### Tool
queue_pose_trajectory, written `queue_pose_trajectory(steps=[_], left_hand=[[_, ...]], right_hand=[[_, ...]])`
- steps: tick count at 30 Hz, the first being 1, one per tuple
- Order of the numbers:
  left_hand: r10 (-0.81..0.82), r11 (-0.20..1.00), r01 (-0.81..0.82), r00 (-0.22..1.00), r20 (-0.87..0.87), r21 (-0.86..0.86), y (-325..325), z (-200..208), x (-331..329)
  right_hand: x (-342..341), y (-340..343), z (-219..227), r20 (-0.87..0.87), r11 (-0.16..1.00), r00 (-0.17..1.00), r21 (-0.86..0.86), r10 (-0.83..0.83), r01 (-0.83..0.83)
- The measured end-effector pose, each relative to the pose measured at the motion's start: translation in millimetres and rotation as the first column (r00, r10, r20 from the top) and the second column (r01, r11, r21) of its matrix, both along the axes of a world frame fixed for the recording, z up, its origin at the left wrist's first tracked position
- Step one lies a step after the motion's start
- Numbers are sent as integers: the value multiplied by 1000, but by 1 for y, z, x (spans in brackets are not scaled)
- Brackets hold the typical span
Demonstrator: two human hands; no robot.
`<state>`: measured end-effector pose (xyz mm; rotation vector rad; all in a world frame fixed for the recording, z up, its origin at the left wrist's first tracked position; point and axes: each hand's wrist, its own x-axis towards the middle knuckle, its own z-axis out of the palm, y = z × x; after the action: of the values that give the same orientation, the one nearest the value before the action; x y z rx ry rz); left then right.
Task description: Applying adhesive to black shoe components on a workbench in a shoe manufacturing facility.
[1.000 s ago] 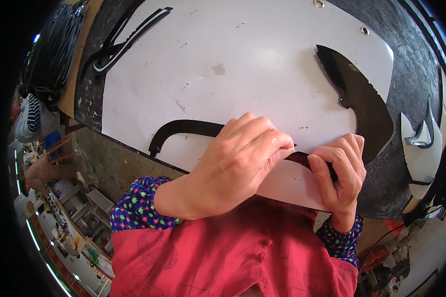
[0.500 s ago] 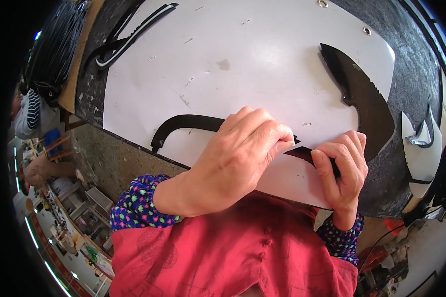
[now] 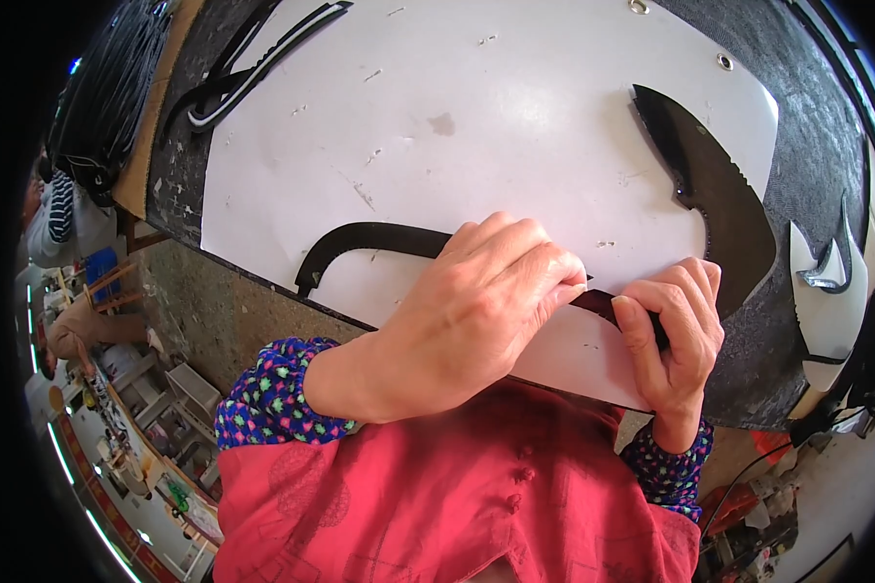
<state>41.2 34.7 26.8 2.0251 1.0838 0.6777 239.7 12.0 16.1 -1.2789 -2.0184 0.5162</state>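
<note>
Our left hand (image 3: 486,311) has its fingers folded in, thumb and forefinger pinching near the right end of a long, flat black strip with a hooked far end (image 3: 379,238); a small dark tip peeks out past the fingertips. Our right hand (image 3: 676,325) is curled around a smaller, dark, tapered piece (image 3: 601,304), thumb pressing on its top, much of it hidden in the palm. The two ends come close together under our left fingertips; whether they touch, we cannot tell. Pinching so near the ends probably gives us finer control, while the strip's hooked end can simply rest on the glossy white sheet with metal eyelets (image 3: 515,175).

That sheet likely gives a smooth, pale ground over the rough, dark worktop (image 3: 807,136), making black pieces easy to see. A broad, black, curved blade-shaped piece with a notched edge (image 3: 724,194) lies just beyond our right hand, apparently set aside within easy reach.
</note>
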Motion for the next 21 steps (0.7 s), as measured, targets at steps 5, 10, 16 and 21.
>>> queue_pose_trajectory(steps=[5, 10, 16, 21], left_hand=[[-10, 1000, 10, 1000, 26, -3, -3, 1, 0], [128, 980, -116, 990, -63, 161, 1, -2, -15], [-24, 966, 47, 995, -95, 254, -11, -9, -45], [-94, 882, 186, 970, -225, 433, -17, -21, -42]], right_hand=[[-2, -1, 0, 1, 1000, 1000, 4, 5, -5], [1, -2, -1, -6, 1000, 1000, -2, 6, -6], [-4, 0, 4, 73, 999, 997, -45, 7, -4], [-6, 4, 9, 140, 993, 990, -117, 23, -6]])
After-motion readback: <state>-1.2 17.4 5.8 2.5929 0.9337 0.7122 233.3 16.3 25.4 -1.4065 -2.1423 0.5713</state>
